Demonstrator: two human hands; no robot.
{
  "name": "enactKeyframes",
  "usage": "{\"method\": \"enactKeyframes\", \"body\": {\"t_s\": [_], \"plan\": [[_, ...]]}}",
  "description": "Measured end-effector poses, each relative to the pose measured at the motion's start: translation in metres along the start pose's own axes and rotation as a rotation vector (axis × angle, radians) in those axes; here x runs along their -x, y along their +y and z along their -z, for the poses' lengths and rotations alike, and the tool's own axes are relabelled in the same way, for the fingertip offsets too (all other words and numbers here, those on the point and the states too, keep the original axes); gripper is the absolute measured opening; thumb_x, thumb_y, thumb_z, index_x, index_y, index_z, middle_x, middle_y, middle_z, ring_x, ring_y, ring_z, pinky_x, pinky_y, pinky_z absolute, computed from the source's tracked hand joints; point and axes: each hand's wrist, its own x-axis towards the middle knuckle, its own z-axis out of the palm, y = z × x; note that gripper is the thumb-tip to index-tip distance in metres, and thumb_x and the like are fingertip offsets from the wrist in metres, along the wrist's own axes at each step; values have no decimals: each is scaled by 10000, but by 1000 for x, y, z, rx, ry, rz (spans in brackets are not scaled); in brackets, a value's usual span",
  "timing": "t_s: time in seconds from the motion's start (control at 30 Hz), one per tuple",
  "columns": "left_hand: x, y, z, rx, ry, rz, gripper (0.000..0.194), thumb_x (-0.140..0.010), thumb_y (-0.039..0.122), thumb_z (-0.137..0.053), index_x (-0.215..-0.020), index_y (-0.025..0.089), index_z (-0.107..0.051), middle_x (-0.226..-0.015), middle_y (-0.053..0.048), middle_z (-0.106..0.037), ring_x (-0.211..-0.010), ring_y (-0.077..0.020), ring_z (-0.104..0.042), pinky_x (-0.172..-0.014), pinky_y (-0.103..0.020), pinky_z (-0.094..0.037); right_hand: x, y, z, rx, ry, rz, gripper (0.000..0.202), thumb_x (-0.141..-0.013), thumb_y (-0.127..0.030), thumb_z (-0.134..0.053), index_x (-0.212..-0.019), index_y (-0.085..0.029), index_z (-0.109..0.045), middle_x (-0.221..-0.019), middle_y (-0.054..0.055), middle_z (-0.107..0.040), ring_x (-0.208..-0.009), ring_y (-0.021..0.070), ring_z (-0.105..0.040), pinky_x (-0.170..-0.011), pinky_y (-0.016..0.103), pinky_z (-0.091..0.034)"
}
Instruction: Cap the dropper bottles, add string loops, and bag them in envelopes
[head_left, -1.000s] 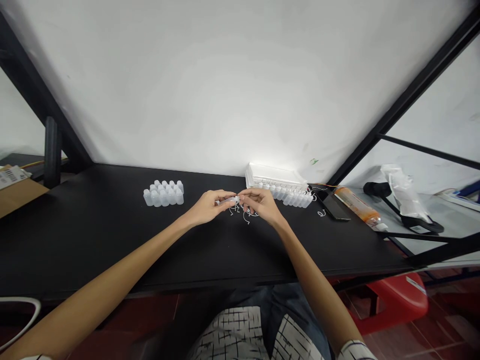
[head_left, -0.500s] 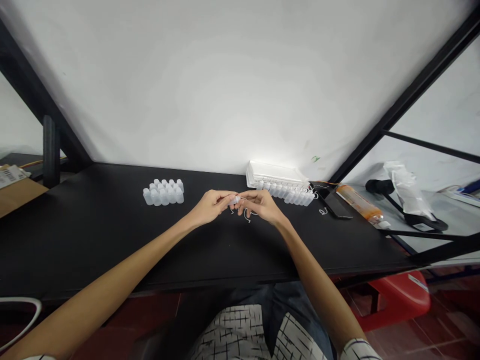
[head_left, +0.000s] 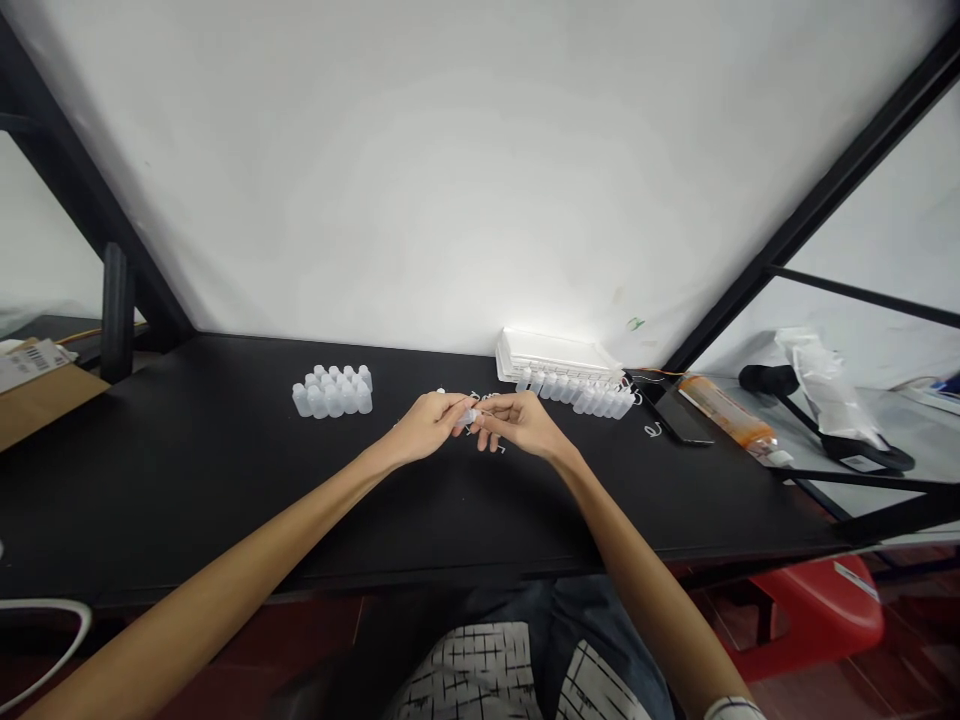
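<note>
A small translucent plastic bottle (head_left: 468, 417) is held between both hands above the black table. My left hand (head_left: 429, 425) is closed around its body. The fingertips of my right hand (head_left: 526, 424) pinch at its top end, where a thin white loop seems to be, partly hidden by the fingers. Behind and below the fingers, several curly white plastic loops (head_left: 486, 397) lie on the table. Off to the left of my left hand stand rows of similar small bottles (head_left: 332, 393). More bottles with loops at their necks (head_left: 581, 391) stand in rows beyond my right hand.
A stack of white trays or boxes (head_left: 556, 352) rests against the wall. On the right are a single white loop (head_left: 653, 430), a dark phone (head_left: 681, 416) and an orange-labelled bottle (head_left: 731, 413). A cardboard box (head_left: 52, 398) sits at the far left.
Both hands still hold the small bottle, with the fingers slightly shifted around its top. The whole view has moved a little.
</note>
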Motion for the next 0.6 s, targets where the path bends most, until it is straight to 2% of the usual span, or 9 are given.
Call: {"method": "enactKeyframes", "body": {"t_s": [0.13, 0.2, 0.37, 0.47, 0.6], "plan": [[2, 2, 2, -52, 13, -53, 446, -997, 394, -350, -716, 148, -593, -619, 17, -511, -534, -100, -423, -538, -233, -327, -1, -1, 0, -50, 9, 17, 348, -790, -429, -740, -926, -109, -721, -803, 88, -726, -609, 166, -698, -503, 250, -541], [2, 1, 2, -63, 21, -88, 436, -1002, 395, -355, -803, 148, -654, -646, 10, -543, -569, -112, -457, -564, -237, -348, -1, -1, -1, -48, 21, 33, 344, -795, -429, -736, -930, -113, -722, -796, 85, -726, -614, 164, -697, -503, 248, -539], [0, -6, 4, -48, 48, -139, 386, -987, 440, -432, -1035, 189, -721, -822, -18, -640, -675, -127, -521, -637, -247, -400, -4, 1, -3, -48, 150, 120, 323, -785, -428, -745, -908, -131, -715, -712, 47, -696, -609, 164, -690, -494, 249, -531], [-2, -8, 7, -19, 56, -125, 362, -968, 438, -479, -1043, 188, -730, -877, -28, -659, -655, -116, -504, -610, -244, -398, -5, 2, -3, -44, 197, 137, 316, -776, -424, -755, -901, -138, -711, -685, 40, -689, -616, 169, -691, -498, 254, -532], [-1, -8, 7, -2, 75, -120, 305, -936, 388, -541, -1031, 173, -734, -869, -36, -671, -645, -117, -510, -579, -240, -397, -5, 2, -4, -50, 181, 130, 324, -764, -435, -764, -894, -143, -707, -667, 34, -686, -636, 182, -699, -523, 276, -553]]}}
